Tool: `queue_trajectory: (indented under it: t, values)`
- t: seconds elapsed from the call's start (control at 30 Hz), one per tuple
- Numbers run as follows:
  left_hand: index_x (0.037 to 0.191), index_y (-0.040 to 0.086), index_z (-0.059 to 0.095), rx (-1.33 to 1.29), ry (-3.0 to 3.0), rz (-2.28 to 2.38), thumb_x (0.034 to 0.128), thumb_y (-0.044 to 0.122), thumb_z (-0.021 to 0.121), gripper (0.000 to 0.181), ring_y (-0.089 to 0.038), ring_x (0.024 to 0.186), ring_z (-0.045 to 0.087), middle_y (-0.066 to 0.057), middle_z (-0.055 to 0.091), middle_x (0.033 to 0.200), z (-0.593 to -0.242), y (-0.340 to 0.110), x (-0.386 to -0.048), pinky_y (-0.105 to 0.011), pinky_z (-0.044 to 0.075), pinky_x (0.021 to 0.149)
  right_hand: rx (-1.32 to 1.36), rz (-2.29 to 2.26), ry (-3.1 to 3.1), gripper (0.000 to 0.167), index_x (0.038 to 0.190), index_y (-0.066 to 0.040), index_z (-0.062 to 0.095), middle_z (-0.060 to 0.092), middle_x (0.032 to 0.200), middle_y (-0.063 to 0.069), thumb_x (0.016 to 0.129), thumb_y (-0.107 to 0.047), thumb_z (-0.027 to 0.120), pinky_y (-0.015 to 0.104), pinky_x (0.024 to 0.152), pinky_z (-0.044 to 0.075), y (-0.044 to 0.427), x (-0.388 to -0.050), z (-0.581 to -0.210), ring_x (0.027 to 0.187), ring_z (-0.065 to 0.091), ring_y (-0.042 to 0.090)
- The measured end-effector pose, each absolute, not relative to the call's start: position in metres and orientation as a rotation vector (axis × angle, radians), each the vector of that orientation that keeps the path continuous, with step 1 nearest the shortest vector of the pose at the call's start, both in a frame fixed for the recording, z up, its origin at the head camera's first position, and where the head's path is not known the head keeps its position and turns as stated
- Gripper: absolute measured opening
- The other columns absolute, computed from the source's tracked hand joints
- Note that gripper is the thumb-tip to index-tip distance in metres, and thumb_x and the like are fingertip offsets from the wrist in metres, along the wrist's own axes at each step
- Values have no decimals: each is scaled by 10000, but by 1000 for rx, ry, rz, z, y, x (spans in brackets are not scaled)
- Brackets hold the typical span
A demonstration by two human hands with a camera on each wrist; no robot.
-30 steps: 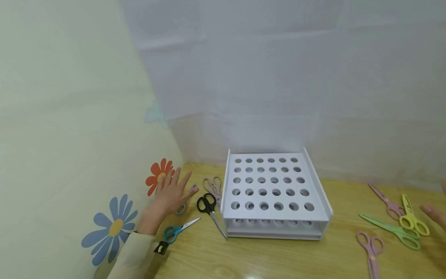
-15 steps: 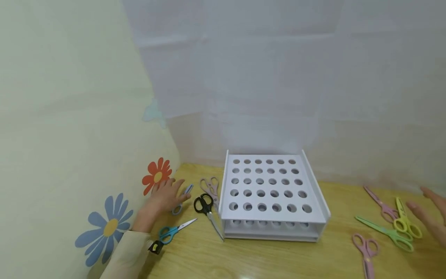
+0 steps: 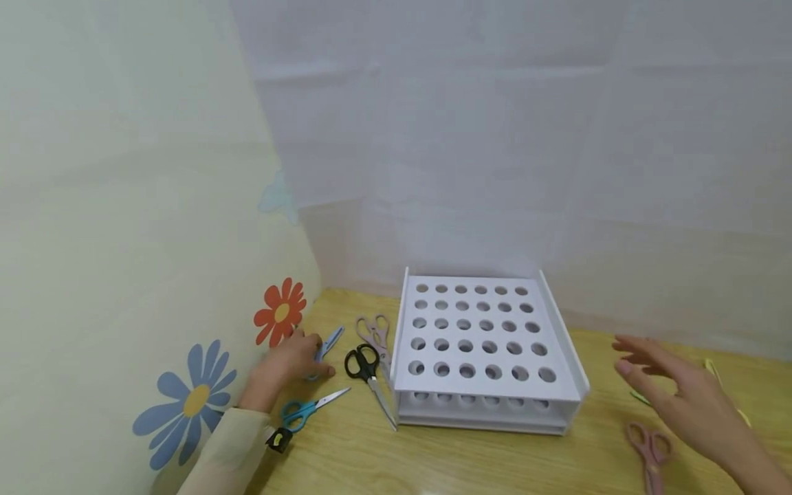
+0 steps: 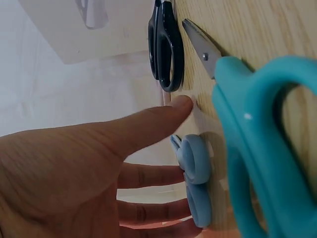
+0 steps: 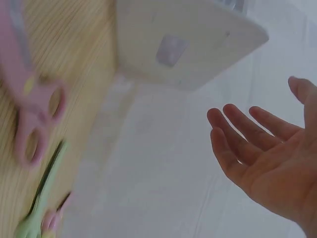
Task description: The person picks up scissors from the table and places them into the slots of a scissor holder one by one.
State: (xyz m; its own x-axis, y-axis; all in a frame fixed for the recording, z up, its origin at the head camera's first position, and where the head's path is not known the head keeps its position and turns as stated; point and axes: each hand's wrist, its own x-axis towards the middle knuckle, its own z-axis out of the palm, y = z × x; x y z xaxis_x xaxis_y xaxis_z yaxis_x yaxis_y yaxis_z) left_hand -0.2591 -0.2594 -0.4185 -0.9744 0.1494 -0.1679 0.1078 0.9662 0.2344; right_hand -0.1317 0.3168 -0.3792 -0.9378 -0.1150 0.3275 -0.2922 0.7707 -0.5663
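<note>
On the wooden surface (image 3: pixel 482 460) stands a white rack (image 3: pixel 477 335) full of holes. The right hand (image 3: pixel 687 399) hovers near pink scissors (image 3: pixel 652 456), thumb apart from the fingers. The left hand (image 3: pixel 287 361), thumb spread too, reaches light-blue scissors (image 3: pixel 329 342) left of the rack; contact I can't tell.

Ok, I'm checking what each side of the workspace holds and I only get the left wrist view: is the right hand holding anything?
Observer: No, the right hand holds nothing; its fingers are apart from any object.
Operator: Any scissors on that side?
Observer: Yes, more than one pair; a pink pair of scissors shows most fully in the right wrist view.
Operator: And the white panel at the top of my view, what does it belong to?
Observer: A white rack whose top has rows of round holes, as the head view shows.
</note>
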Motion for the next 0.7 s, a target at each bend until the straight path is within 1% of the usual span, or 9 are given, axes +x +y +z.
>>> queue_trajectory:
  t: [0.03,0.13,0.17,0.2,0.27,0.3,0.37,0.5,0.7]
  values:
    - [1207,7,643,189,2931,341,797,423,867,626,-256,786,496,-124,490,961,-420,-259,-259,-398,451,645,358,954,-2683,478,1485,-136,527,679,1240,142,1033,-257,626,714,840,454,311,-132,-379,1069,631,442]
    - [1203,9,641,193,2928,356,778,378,893,617,-253,787,493,-105,485,920,-420,-259,-258,-397,458,663,458,1016,-2674,533,1516,-182,491,660,1273,124,1011,-216,661,610,852,505,297,-132,-380,1080,635,420]
    - [1204,12,640,189,2924,365,772,368,900,617,-252,790,494,-101,484,918,-420,-259,-258,-397,463,672,479,1019,-2678,552,1524,-199,480,655,1282,114,1005,-215,670,553,831,529,294,-132,-380,1085,634,404]
    - [1203,11,639,189,2917,377,767,355,906,616,-252,795,496,-99,487,916,-419,-259,-258,-399,471,680,498,1021,-2682,570,1529,-206,471,646,1297,113,999,-215,680,541,766,543,291,-132,-381,1095,629,404]
    - [1203,13,639,186,2907,393,763,331,914,609,-255,811,500,-97,498,925,-417,-259,-258,-408,484,705,518,1021,-2686,596,1532,-226,466,644,1306,94,984,-212,701,471,786,546,287,-132,-383,1101,631,371]
    - [1204,15,640,188,2903,396,762,320,915,604,-256,821,502,-96,504,931,-416,-260,-258,-415,491,719,526,1020,-2682,604,1529,-226,471,650,1297,89,976,-210,713,463,794,547,286,-132,-384,1096,635,349]
    - [1201,13,643,198,2900,391,764,302,916,591,-261,841,505,-95,523,941,-414,-261,-258,-429,501,747,540,1005,-2676,613,1523,-232,482,650,1308,59,963,-206,731,388,796,549,284,-133,-387,1082,647,288]
    - [1197,8,642,232,2898,365,774,277,911,569,-264,863,508,-93,550,951,-414,-265,-258,-443,505,770,552,997,-2649,580,1496,-221,528,651,1319,50,957,-186,740,329,779,554,283,-134,-391,1050,668,218]
    - [1242,18,619,233,2885,393,786,248,890,578,-273,884,511,-102,564,996,-410,-268,-256,-444,504,757,559,995,-2616,509,1427,-177,609,649,1328,86,940,-144,754,296,727,561,286,-137,-395,1012,679,153]
